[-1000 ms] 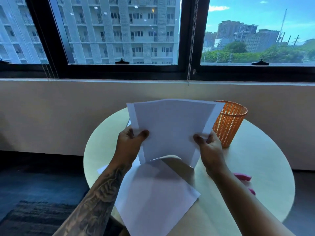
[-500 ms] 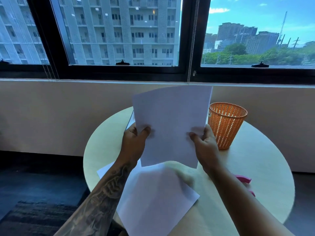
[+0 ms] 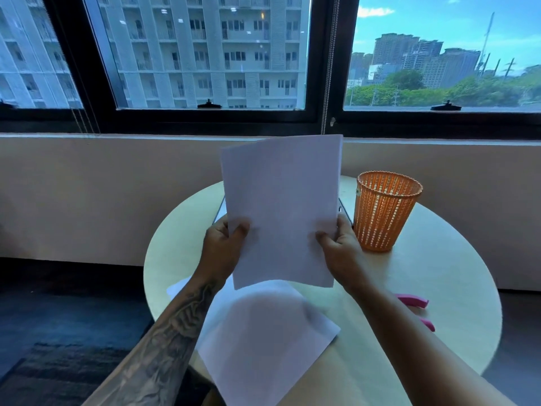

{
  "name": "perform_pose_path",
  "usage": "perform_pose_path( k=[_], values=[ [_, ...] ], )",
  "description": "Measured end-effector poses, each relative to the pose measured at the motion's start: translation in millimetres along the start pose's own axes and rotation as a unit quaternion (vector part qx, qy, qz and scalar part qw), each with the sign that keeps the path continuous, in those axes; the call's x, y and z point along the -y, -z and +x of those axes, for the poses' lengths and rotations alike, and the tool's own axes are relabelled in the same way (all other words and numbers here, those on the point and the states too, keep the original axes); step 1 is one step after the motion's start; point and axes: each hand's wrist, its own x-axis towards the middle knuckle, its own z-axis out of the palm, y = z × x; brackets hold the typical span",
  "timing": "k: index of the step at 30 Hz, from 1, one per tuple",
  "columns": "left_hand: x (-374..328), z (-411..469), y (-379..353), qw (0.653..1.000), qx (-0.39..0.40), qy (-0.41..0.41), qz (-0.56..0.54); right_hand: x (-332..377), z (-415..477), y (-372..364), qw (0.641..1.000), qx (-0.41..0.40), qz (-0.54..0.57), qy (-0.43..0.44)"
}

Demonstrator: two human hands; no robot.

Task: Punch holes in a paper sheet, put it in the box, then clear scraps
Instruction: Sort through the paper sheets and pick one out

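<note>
**Head view**

1. Thin white paper sheets [image 3: 281, 206]: held upright just left of the round orange mesh basket [image 3: 386, 212], raised off the table. Two offset top edges show, so I judge there is more than one sheet. I probably stand them on end to square the edges before punching.
2. My left hand [image 3: 222, 247]: well left of the basket. It pinches the sheets' lower left edge, thumb on the near face and fingers behind.
3. My right hand [image 3: 341, 250]: just beside the basket's left side. It pinches the lower right edge the same way. Both forearms reach forward.
4. Loose white paper sheet [image 3: 263, 341]: flat on the round pale table [image 3: 439, 288], nearer me than the basket and to its left.
5. Pink plastic tool [image 3: 412, 300]: nearer me than the basket, partly hidden by my right forearm. Likely the punch, kept within reach.
6. Dark-edged thing [image 3: 343, 208]: just left of the basket, behind the held sheets and mostly hidden. I cannot tell whether it is the box.
</note>
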Motion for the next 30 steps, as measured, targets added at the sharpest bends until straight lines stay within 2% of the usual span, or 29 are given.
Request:
perform_pose_path(
  k=[3,5,9,12,16,18,21,25,28,30],
  values=[
    [4.8,4.4,13.2,0.999,-0.037,0.009,-0.005,-11.4,-0.3,-2.9,0.999,0.045,0.017,-0.002],
    [9.6,7.6,25.8,0.997,-0.073,0.013,0.008,-23.7,-3.5,-3.1,0.998,0.063,-0.011,0.002],
    [20.8,17.4,59.8,0.989,-0.139,0.028,0.028,-48.6,-11.9,1.4,0.980,0.106,-0.165,-0.012],
    [21.8,24.2,79.2,0.981,-0.192,0.033,0.019,-62.0,-20.0,-1.0,0.945,0.158,-0.286,-0.022],
    [19.2,24.3,84.3,0.978,-0.206,0.028,-0.004,-60.1,-29.0,-14.7,0.859,0.195,-0.470,0.050],
    [19.2,23.7,85.6,0.979,-0.202,0.023,-0.014,-58.3,-30.8,-18.1,0.835,0.196,-0.509,0.072],
    [20.3,24.1,89.5,0.978,-0.204,0.021,-0.023,-60.5,-24.7,-12.7,0.838,0.197,-0.505,0.060],
    [20.8,22.9,89.3,0.978,-0.206,0.016,-0.038,-64.4,-15.4,-1.9,0.852,0.148,-0.501,0.029],
    [22.6,21.4,87.9,0.977,-0.205,0.017,-0.051,-62.5,-15.0,-1.0,0.856,0.139,-0.499,-0.001],
    [24.7,20.1,87.8,0.978,-0.200,0.020,-0.049,-60.1,-13.9,1.6,0.870,0.131,-0.474,-0.032]
  ],
)
